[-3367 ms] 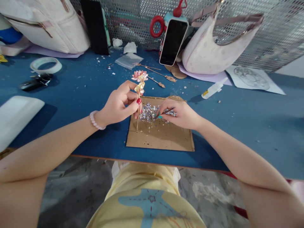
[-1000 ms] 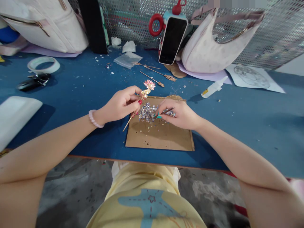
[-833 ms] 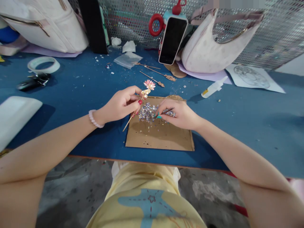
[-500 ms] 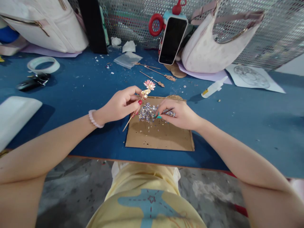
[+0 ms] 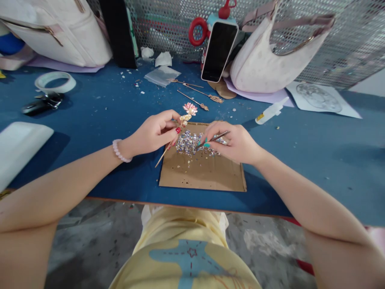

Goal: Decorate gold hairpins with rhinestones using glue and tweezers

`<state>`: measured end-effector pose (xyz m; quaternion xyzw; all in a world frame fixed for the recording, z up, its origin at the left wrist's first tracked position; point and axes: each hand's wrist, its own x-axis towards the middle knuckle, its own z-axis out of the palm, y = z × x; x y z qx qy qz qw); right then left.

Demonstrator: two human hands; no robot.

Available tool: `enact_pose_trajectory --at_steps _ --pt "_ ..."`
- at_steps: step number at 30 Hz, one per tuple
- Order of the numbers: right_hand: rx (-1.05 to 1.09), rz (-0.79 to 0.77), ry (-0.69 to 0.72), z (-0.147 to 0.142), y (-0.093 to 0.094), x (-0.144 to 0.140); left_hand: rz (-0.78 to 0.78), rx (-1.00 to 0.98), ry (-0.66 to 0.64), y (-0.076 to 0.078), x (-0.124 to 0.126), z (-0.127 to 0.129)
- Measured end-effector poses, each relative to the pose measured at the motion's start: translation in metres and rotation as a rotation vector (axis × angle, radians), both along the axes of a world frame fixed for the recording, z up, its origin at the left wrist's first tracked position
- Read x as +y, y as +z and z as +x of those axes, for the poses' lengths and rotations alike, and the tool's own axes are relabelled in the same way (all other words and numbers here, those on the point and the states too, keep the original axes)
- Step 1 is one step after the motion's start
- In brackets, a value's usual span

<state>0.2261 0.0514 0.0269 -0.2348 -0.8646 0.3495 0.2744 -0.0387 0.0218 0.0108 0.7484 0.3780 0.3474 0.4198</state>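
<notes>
Two hands busy over a cardboard sheet [image 5: 201,176] on the blue table [image 5: 300,148]. Left hand [image 5: 152,134] pinching a gold hairpin [image 5: 180,122] between thumb and fingertips, flower end up and away, stick slanting down toward the sheet's near left edge. Same tilt as a second ago, way flatter than a few seconds back when standing almost upright. Right hand [image 5: 236,142] gripping a thin pair of tweezers [image 5: 214,139], fingers closed around it, tip down at the glittery pile of sequins [image 5: 192,143] on the far half of the sheet. Just lifted and rolled a bit compared with half a second ago, tweezers angled higher now, so looks like a piece maybe getting picked off the pile. Can't tell if anything's actually caught in the tip, too small.

Around the edges: three more hairpins [image 5: 195,94] lying further back, a phone [image 5: 219,52] propped against the mesh, a white handbag [image 5: 264,60] beside it, a small glue bottle [image 5: 269,112] off right, a tape roll [image 5: 55,82] far left.
</notes>
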Motion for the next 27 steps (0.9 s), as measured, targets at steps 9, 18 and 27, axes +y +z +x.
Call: enact_pose_trajectory --at_steps 9,18,27 --pt "0.360 -0.056 0.054 0.002 0.008 0.002 -0.184 -0.023 -0.035 0.004 -0.010 0.014" --pt "0.417 0.027 0.012 0.001 0.013 0.001 -0.313 -0.069 -0.075 0.012 -0.023 0.024" --pt "0.301 0.019 0.008 0.005 0.008 0.002 -0.276 -0.075 -0.025 0.012 -0.017 0.020"
